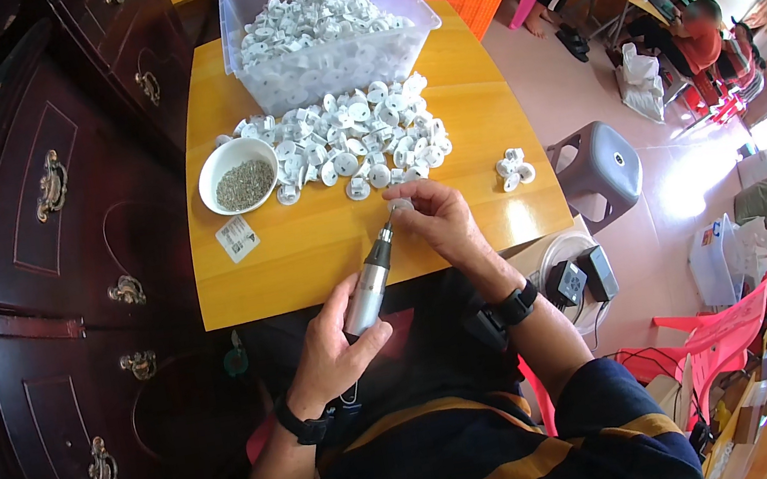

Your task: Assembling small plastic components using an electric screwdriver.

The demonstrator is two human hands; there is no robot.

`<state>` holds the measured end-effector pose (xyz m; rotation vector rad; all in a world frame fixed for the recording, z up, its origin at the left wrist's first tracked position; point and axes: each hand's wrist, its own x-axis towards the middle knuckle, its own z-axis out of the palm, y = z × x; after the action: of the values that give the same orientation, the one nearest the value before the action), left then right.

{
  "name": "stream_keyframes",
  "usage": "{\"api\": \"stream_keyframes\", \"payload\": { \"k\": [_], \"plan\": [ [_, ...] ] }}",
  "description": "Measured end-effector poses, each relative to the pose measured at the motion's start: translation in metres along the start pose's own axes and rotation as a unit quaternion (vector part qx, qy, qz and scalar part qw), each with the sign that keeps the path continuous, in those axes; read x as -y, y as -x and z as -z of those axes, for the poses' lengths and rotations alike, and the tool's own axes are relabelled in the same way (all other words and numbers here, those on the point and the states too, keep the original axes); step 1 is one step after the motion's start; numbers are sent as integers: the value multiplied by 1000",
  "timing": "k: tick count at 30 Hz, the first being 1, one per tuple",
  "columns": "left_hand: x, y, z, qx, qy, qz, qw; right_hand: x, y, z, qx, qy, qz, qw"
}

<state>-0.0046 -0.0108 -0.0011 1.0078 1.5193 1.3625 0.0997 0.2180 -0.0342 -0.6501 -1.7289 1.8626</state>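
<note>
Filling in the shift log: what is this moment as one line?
left hand: holds electric screwdriver | right hand: holds white plastic part at its tip | nearby: part pile, screw bowl

A yellow table (305,253) fills the frame's centre, carrying a clear bin (328,61) at top, a white pile (358,147), a bowl (238,175) left, a card (237,238), and a few parts (514,169) right.

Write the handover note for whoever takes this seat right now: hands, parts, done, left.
Left hand: grips the electric screwdriver, tip against the part.
Right hand: pinches one white plastic part at the table edge.
Screws: white bowl.
Loose parts: pile mid-table; more in the clear bin.
Possibly done: small cluster to the right.
Left: apparently the pile and the bin.
</note>
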Motion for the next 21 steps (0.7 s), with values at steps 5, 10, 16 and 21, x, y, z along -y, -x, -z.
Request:
{"api": "stream_keyframes", "payload": {
  "k": [5,10,16,21],
  "plan": [
    [1,0,0,-4,0,-1,1000,-5,-1,0,-4,18,11,1000],
    [-2,1,0,-1,9,16,1000,-7,-1,2,-24,88,45,995],
    [-14,3,1,18,64,84,994,-4,0,0,-16,99,75,992],
    [-12,3,2,24,94,85,992,-6,0,-2,-10,103,81,991]
  ]
}}
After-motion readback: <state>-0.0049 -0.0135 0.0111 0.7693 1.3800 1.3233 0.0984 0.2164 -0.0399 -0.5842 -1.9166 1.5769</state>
